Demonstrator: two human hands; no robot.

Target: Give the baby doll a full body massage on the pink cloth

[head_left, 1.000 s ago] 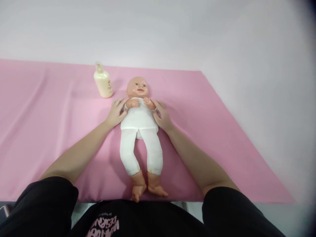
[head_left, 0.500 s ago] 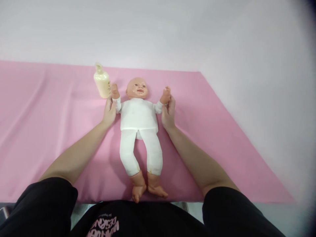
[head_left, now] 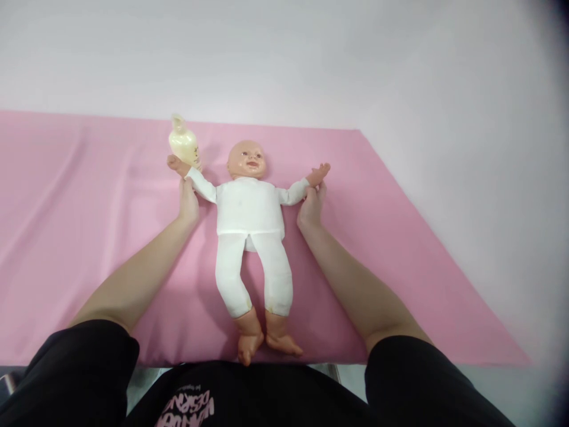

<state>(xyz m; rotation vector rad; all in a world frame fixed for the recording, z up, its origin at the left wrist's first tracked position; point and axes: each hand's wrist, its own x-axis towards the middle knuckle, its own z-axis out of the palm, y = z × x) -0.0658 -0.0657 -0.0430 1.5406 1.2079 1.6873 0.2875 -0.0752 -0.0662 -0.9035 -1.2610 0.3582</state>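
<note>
**Doll arms held spread on pink mat**

Doll (head_left: 251,237) is laid face up, feet at the mat's (head_left: 66,237) near edge, head toward the far edge. Left hand (head_left: 188,200) is closed around the doll's arm near the wrist; right hand (head_left: 312,204) is closed around the other arm likewise. Both arms are stretched sideways. Cream bottle (head_left: 183,144) is seen just behind the doll's hand on the left, nearer the far edge; contact cannot be told.

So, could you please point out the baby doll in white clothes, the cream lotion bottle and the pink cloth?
Baby doll in white clothes (head_left: 250,207): head view, on its white shirt.
Cream lotion bottle (head_left: 183,142): head view, on its body.
Pink cloth (head_left: 71,196): head view, on a bare part left of the doll.
</note>
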